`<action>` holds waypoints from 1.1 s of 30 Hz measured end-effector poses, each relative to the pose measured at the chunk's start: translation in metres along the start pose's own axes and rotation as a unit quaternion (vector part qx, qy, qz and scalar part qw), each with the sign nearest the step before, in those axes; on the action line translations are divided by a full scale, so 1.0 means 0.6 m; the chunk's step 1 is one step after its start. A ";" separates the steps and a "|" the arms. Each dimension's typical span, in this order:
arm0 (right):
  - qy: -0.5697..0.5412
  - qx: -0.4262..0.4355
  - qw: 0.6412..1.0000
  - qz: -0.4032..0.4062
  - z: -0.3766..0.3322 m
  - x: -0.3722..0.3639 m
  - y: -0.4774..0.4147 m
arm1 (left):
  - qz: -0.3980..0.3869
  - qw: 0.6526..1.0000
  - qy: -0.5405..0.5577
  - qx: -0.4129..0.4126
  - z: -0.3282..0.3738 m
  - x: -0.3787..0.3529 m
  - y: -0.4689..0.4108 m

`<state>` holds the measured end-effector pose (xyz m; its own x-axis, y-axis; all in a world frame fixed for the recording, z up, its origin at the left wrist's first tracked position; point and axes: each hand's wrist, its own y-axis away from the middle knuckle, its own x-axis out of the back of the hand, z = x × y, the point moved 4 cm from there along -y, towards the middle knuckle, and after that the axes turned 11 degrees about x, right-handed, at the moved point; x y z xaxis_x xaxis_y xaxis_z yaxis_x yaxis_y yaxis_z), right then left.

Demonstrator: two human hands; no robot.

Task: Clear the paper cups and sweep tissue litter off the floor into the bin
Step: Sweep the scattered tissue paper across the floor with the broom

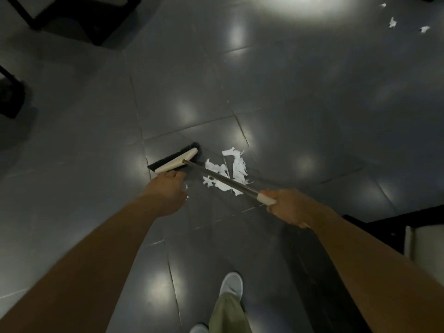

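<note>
R hand [286, 207] wraps broom handle [222, 178] at white end; L hand [168, 188] curled, contents unclear. Risk: fast stroke w/ broom head [176, 159] scatters light tissue scraps [236, 167].

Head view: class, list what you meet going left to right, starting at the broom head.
Broom head → pile of torn tissue → right hand gripping the broom handle → stray tissue scraps, far off. The left hand overlaps the broom head, so it is left out.
</note>
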<state>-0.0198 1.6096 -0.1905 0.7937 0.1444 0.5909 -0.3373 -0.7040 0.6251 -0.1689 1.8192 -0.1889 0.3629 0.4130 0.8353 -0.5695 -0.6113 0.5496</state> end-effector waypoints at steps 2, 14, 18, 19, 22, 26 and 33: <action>-0.042 0.001 0.999 0.019 0.012 -0.016 0.028 | -0.012 1.000 -0.004 -0.005 0.000 -0.024 0.034; -0.202 0.003 0.978 -0.042 0.025 -0.142 0.075 | -0.003 0.999 0.025 0.042 0.028 -0.069 0.127; -0.293 0.006 0.953 -0.081 0.006 -0.200 0.099 | 0.021 0.996 0.046 0.078 0.026 -0.064 0.142; -0.320 0.006 0.943 -0.092 -0.001 -0.210 0.105 | 0.023 0.995 0.048 0.086 0.023 -0.064 0.147; -0.417 -0.016 0.900 -0.121 -0.031 -0.241 0.112 | 0.015 0.993 0.052 0.104 0.012 -0.064 0.163; -0.558 -0.101 0.801 -0.194 -0.083 -0.277 0.108 | 0.012 0.990 0.055 0.129 -0.007 -0.056 0.176; -0.787 -0.189 0.532 -0.248 -0.111 -0.270 0.075 | 0.017 0.989 0.039 0.143 -0.011 -0.059 0.190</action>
<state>-0.1975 1.6009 -0.2240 0.1720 -0.7239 -0.6681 0.2706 -0.6174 0.7387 -0.2511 1.7394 -0.1559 0.2828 0.4336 0.8556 -0.3440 -0.7868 0.5124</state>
